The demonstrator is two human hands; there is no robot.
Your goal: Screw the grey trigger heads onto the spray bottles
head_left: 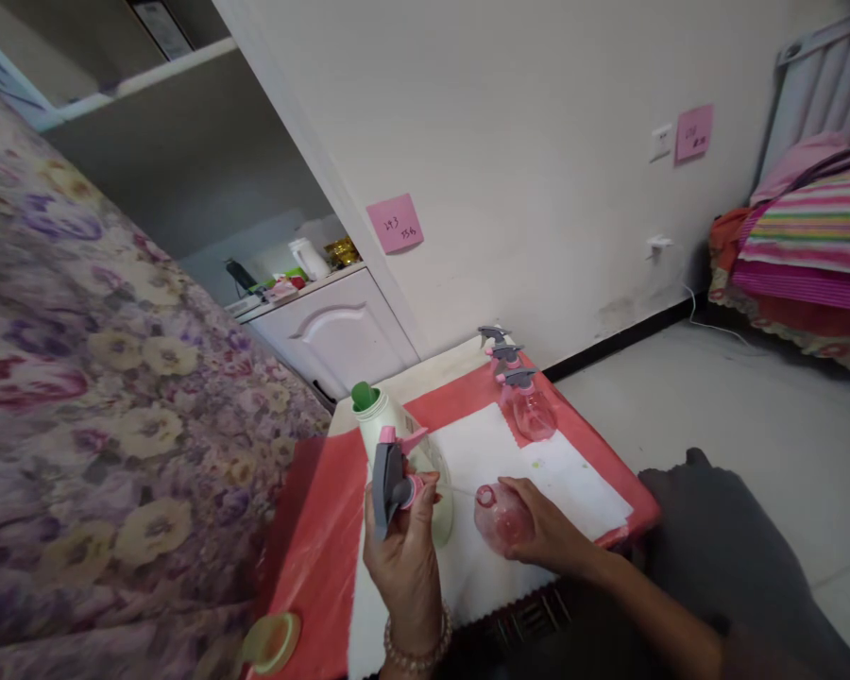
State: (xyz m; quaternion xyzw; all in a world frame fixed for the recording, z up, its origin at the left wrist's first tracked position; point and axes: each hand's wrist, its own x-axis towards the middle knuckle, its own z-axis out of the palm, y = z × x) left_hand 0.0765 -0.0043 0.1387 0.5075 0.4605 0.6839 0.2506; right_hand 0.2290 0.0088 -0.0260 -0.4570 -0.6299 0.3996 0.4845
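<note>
My left hand (405, 552) is closed around a grey and pink spray trigger head (389, 480), held above the white cloth. A thin clear tube runs from the trigger head rightward to the mouth of a pink translucent bottle (497, 519); whether its tip is inside cannot be told. That bottle is gripped by my right hand (542, 534), tilted with its opening toward my left hand. Just behind my left hand stands a pale green jug (403, 416) with a green cap. Several pink spray bottles (534, 411) with grey trigger heads line the table's far right.
A red cover and a white cloth (467, 444) lie on the small table (312, 501). A yellow-green round lid or dish (273, 642) sits near its left edge. A floral curtain (113, 397) hangs close on the left, and a dark grey seat (722, 557) is at right.
</note>
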